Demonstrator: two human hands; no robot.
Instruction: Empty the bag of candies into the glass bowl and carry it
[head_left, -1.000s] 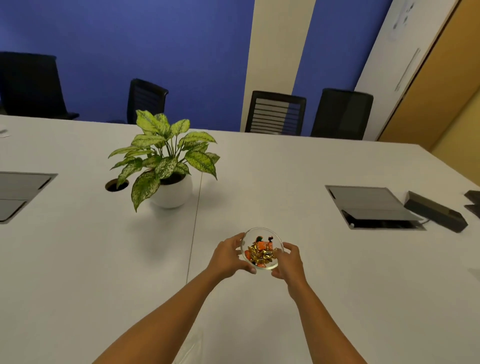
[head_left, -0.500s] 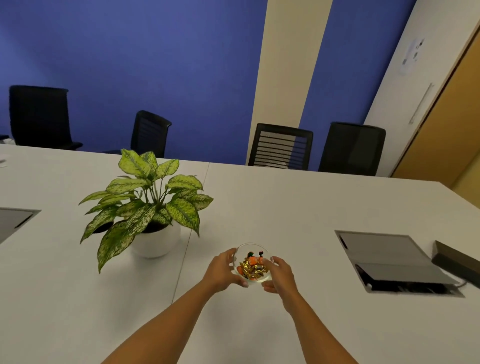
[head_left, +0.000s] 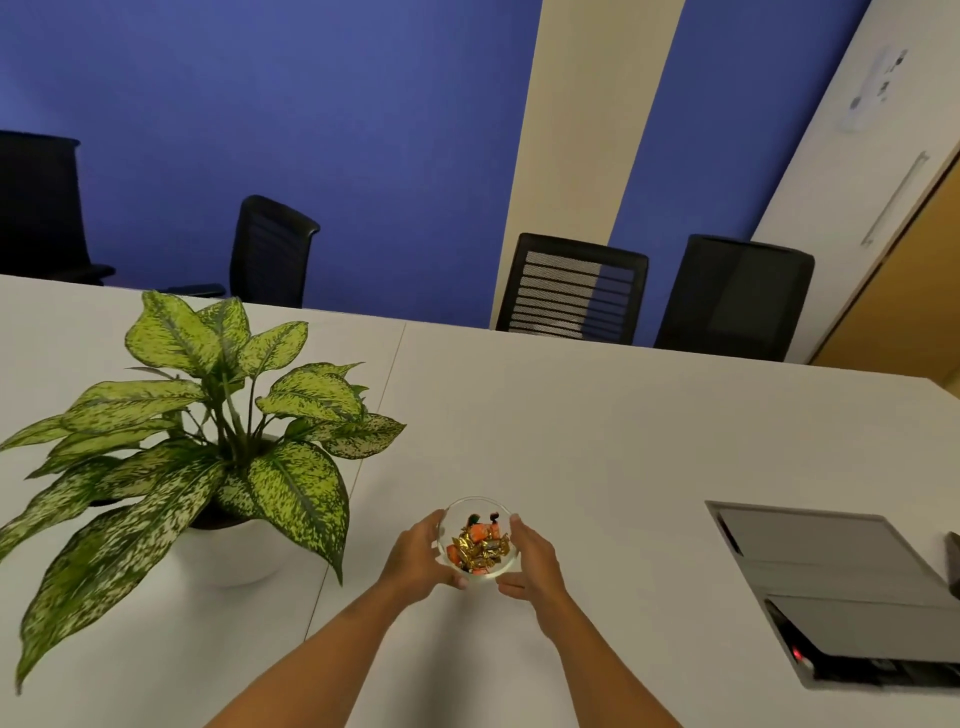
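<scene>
Both hands cup the glass bowl (head_left: 478, 538) of candies (head_left: 476, 546) above the bench (head_left: 597, 441): left hand (head_left: 418, 556) at nine o'clock, right hand (head_left: 532, 558) at three, fingers wrapped around its wall. Carrying well means keeping the rim level and clearing the potted plant (head_left: 208, 431) at nine o'clock.

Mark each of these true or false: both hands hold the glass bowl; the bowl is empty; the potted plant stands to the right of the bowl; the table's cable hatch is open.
1. Both hands hold the glass bowl. True: left hand and right hand cup its sides.
2. The bowl is empty. False: it holds wrapped candies.
3. The potted plant stands to the bowl's right. False: it stands to the left.
4. The table's cable hatch is open. True: its lid is raised.
</scene>
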